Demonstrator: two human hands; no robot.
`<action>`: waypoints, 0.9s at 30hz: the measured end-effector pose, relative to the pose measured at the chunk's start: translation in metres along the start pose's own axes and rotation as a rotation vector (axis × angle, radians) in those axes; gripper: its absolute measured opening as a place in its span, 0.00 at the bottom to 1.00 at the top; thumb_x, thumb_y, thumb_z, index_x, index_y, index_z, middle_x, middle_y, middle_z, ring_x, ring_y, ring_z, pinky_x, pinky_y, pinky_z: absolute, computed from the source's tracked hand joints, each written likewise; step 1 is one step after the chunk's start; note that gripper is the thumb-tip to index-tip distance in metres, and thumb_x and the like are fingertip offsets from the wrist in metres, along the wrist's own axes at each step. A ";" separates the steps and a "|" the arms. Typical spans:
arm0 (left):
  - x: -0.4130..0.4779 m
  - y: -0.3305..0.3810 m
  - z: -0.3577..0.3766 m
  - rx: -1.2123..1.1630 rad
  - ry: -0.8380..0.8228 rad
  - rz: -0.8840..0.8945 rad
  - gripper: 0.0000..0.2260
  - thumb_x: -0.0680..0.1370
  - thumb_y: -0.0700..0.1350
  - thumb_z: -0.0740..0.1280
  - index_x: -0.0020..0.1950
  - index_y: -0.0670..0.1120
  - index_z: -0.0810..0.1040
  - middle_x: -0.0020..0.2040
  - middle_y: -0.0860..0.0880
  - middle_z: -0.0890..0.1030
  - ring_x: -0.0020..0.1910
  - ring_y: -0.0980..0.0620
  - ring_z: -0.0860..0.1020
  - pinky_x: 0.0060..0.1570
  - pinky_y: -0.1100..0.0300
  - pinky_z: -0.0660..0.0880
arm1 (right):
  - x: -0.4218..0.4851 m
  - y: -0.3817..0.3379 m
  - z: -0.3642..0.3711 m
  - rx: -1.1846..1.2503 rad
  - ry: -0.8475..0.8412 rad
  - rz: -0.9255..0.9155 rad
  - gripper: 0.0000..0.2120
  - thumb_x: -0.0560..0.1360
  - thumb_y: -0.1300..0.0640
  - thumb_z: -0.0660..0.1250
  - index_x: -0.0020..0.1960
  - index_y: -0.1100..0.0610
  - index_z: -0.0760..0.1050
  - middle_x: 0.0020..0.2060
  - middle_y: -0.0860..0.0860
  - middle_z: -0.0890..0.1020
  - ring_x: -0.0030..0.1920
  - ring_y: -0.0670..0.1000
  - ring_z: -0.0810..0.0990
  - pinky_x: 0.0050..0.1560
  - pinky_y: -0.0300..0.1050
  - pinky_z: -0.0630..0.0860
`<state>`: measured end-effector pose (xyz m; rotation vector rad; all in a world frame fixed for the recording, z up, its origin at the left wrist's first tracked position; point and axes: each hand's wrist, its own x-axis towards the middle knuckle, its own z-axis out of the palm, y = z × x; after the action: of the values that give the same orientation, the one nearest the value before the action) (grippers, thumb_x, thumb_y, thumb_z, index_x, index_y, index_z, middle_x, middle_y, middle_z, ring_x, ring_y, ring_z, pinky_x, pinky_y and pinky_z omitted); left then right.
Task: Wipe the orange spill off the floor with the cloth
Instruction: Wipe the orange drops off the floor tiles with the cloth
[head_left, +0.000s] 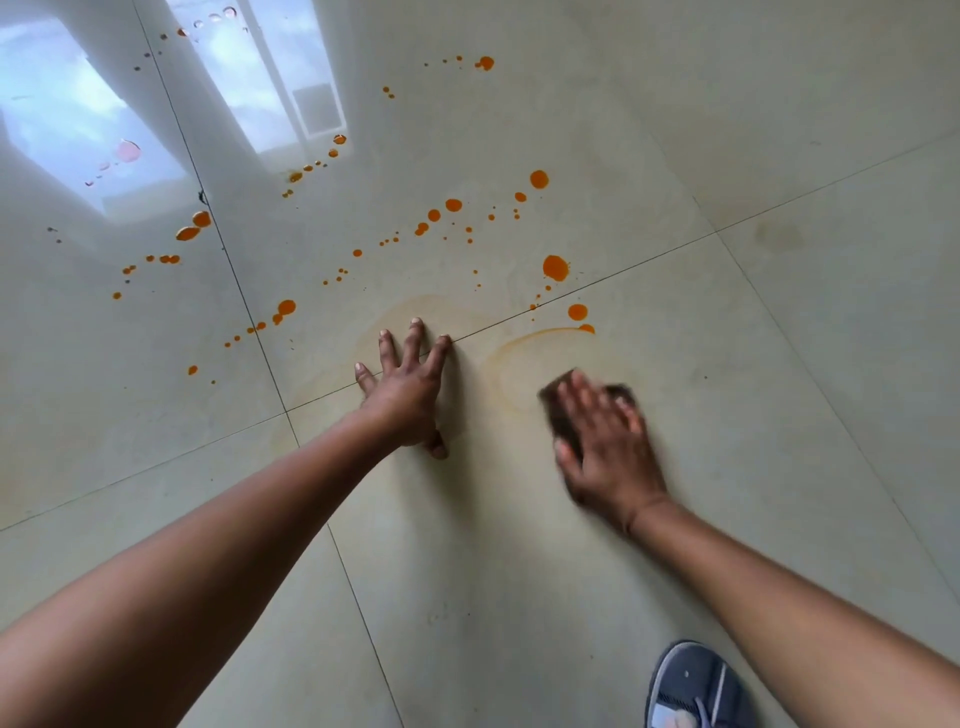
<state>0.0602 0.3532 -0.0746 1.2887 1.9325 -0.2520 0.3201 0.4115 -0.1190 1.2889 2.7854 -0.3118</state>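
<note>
Orange drops of the spill (555, 267) are scattered over the glossy pale floor tiles (779, 364), from the far left to the centre. A faint orange smear ring (519, 345) lies just ahead of my right hand. My right hand (608, 447) presses flat on a dark brown cloth (556, 415); hand and cloth are motion-blurred, and most of the cloth is hidden under the palm and fingers. My left hand (410, 387) rests on the floor with fingers spread, holding nothing, left of the cloth.
A blue-grey shoe (691, 686) shows at the bottom right. Dark grout lines cross under my left hand. A window reflection glares on the tiles at the top left, with more drops there.
</note>
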 end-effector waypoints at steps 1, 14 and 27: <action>0.001 0.000 0.001 0.006 -0.007 0.004 0.63 0.61 0.49 0.82 0.79 0.51 0.36 0.76 0.45 0.28 0.73 0.34 0.30 0.66 0.28 0.44 | 0.022 -0.001 -0.001 0.027 0.035 0.159 0.33 0.74 0.43 0.53 0.76 0.56 0.62 0.75 0.54 0.62 0.74 0.52 0.62 0.70 0.53 0.56; 0.008 0.012 -0.005 0.055 -0.101 -0.030 0.65 0.63 0.51 0.81 0.75 0.50 0.27 0.71 0.42 0.21 0.70 0.29 0.27 0.65 0.24 0.46 | 0.060 0.009 -0.004 0.087 0.151 0.345 0.33 0.73 0.44 0.53 0.74 0.58 0.66 0.73 0.57 0.67 0.72 0.56 0.67 0.70 0.54 0.57; 0.006 0.011 -0.003 -0.003 -0.059 -0.038 0.66 0.61 0.48 0.82 0.76 0.53 0.30 0.73 0.45 0.23 0.71 0.33 0.27 0.65 0.26 0.43 | 0.083 -0.025 -0.003 0.077 0.190 0.173 0.32 0.73 0.45 0.52 0.72 0.59 0.68 0.72 0.59 0.69 0.71 0.57 0.68 0.68 0.56 0.62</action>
<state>0.0668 0.3643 -0.0740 1.2295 1.9081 -0.3028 0.2467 0.4584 -0.1228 1.6461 2.8101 -0.3051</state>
